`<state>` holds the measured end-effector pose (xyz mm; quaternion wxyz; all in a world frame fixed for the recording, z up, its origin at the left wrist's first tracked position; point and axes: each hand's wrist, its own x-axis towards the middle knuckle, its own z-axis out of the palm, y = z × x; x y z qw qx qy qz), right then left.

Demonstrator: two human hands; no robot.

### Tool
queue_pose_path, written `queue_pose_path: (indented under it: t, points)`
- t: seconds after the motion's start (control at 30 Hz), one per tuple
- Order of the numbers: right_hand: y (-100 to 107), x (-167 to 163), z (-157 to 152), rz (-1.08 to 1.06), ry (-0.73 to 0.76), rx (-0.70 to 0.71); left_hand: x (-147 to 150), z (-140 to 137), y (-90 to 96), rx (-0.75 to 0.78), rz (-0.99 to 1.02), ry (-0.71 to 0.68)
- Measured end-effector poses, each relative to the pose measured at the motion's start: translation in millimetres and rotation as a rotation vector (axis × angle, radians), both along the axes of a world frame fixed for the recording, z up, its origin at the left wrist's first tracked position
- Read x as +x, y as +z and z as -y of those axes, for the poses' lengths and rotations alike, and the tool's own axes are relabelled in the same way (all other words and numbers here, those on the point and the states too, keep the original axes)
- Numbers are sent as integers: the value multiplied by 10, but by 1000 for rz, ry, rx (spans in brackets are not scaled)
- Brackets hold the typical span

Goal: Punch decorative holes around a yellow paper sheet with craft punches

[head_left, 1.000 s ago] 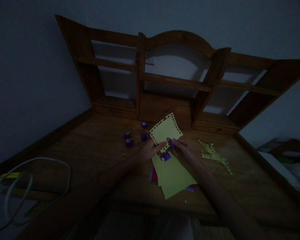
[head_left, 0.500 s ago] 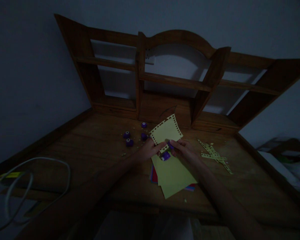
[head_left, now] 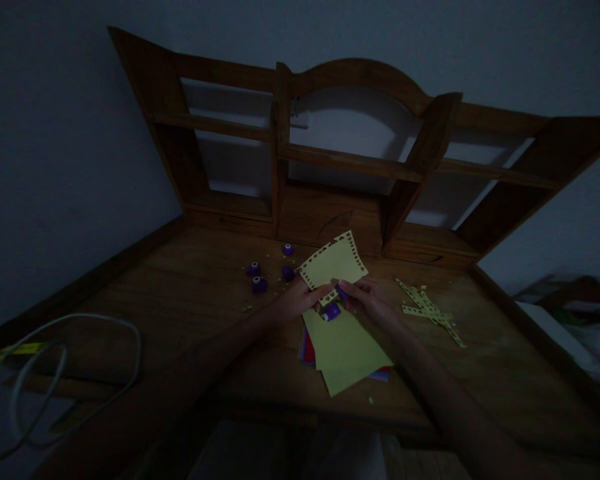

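Between my hands is a yellow sheet of paper (head_left: 333,263) with small shapes punched along its edges. My left hand (head_left: 300,298) is closed on its near left edge, thumb on top. In my right hand (head_left: 370,300) is a purple craft punch (head_left: 342,291), pinched at the sheet's near edge with the thumb on it. Just below shows another purple piece (head_left: 331,311), over the stack of yellow paper (head_left: 353,353); whether it is a separate punch I cannot tell. Red and blue sheets stick out under that stack.
Several purple punches (head_left: 259,285) stand left of my hands among paper bits. Punched yellow strips (head_left: 427,310) lie crossed at the right. A wooden shelf unit (head_left: 350,167) rises at the back of the desk (head_left: 195,293). A white cable (head_left: 137,340) loops at the left.
Both hands keep their grip on the sheet and the punch. The sheet's far edge has shifted very slightly; little else differs.
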<state>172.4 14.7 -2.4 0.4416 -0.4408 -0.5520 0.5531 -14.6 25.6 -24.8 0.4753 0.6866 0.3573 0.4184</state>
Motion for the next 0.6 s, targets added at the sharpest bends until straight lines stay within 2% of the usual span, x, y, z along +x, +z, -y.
queue_pose_path:
  t: [0.37,0.6]
  points:
    - [20,-42,25,-65,-6,-4,19,43,26,6,-36,9]
    - [55,-97,81,-138,-59,-12,16,137,212,-85,55,-29]
